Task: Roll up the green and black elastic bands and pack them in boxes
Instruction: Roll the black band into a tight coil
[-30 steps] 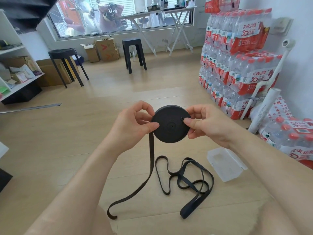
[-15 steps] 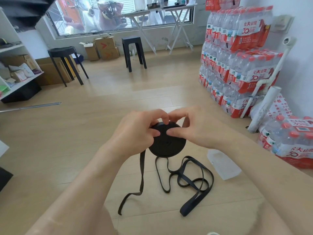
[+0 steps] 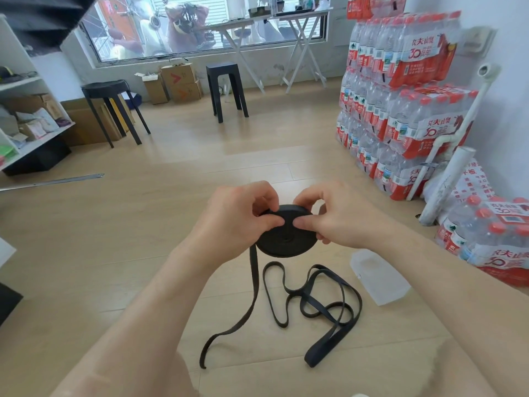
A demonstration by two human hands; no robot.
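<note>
A tightly wound roll of black elastic band (image 3: 286,239) is held in the air between both hands. My left hand (image 3: 234,222) grips its left edge, thumb on the flat face. My right hand (image 3: 335,216) pinches its right side, thumb on the face and fingers behind. From the roll's left side a loose tail of the black band (image 3: 253,287) hangs to the wooden floor, where the rest lies in tangled loops (image 3: 320,299). A clear plastic box (image 3: 378,279) lies on the floor to the right of the loops. No green band is in view.
Stacked packs of water bottles (image 3: 400,90) stand along the right wall, with more packs (image 3: 498,239) and a white pipe (image 3: 446,184) nearer. Two black stools (image 3: 111,110) (image 3: 226,90), cardboard boxes (image 3: 177,84), a white shelf unit (image 3: 25,110) at left and folding tables under the window.
The roll has dropped lower and tipped flatter, and both hands have closed in over it. The hanging tail has shifted and less loose band trails on the floor at the left.
</note>
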